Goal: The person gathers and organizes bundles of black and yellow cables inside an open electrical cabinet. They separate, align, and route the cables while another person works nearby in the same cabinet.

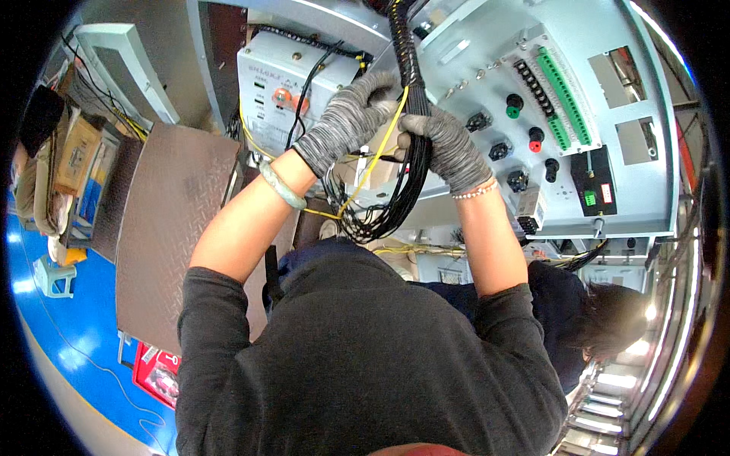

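In front of me a thick bundle of black wires (414, 171) hangs down from a braided black sleeve (403, 45) and curls up at its loose lower ends. My right hand (450, 148), in a grey striped glove, is closed around the bundle just below the sleeve. My left hand (351, 121), gloved alike, has its fingers curled in beside the bundle. A yellow wire (380, 152) runs past its fingertips and down to the loose ends. Whatever the left fingers pinch, if anything, is too hidden to name.
To the right stands a grey panel with a green terminal strip (564, 95) and round red and green terminals. Behind my left hand is a white box (266, 83) with orange knobs. A brown textured board (171, 220) lies left. Another person (570, 319) is close at right.
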Tool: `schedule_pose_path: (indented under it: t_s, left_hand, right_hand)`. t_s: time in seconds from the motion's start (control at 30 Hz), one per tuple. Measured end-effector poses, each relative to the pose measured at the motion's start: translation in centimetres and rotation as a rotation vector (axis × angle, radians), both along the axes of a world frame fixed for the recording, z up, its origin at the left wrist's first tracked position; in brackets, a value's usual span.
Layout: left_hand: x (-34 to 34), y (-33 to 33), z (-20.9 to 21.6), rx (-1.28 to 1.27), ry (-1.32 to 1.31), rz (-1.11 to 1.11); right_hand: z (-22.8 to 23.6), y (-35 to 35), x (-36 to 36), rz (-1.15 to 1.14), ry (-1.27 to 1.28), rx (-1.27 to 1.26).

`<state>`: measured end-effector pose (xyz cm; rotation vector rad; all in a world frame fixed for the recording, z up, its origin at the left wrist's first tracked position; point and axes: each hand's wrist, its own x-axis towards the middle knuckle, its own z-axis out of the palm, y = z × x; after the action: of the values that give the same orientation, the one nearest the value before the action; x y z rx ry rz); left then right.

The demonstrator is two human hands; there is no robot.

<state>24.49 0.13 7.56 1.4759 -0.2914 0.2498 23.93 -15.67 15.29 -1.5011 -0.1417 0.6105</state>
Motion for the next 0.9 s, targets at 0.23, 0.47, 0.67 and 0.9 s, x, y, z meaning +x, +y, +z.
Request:
schedule_pose_path:
  t_s: [0.23,0.47,0.67,0.9]
  left_hand:
    - [2.1,0.1,1.4,0.146,0.252,-0.140]
    - [2.0,0.3,0.1,0.145,0.229,-0.205]
    - [0.9,0.7,2.6,0.431,0.187,-0.233]
    - [-1.8,0.9,3.7,0.927,-0.239,0.140]
  right_hand:
    - [-1.0,-1.2,0.8,0.036,-0.019,-0.044]
    - [-0.5,-1.3,0.7,0.085,-0.023,-0.061]
    - [-0.3,-1.3,0.4,0.112,-0.117,-0.086]
    - [-0.3,-1.0,0.5,0.074,-0.300,-0.374]
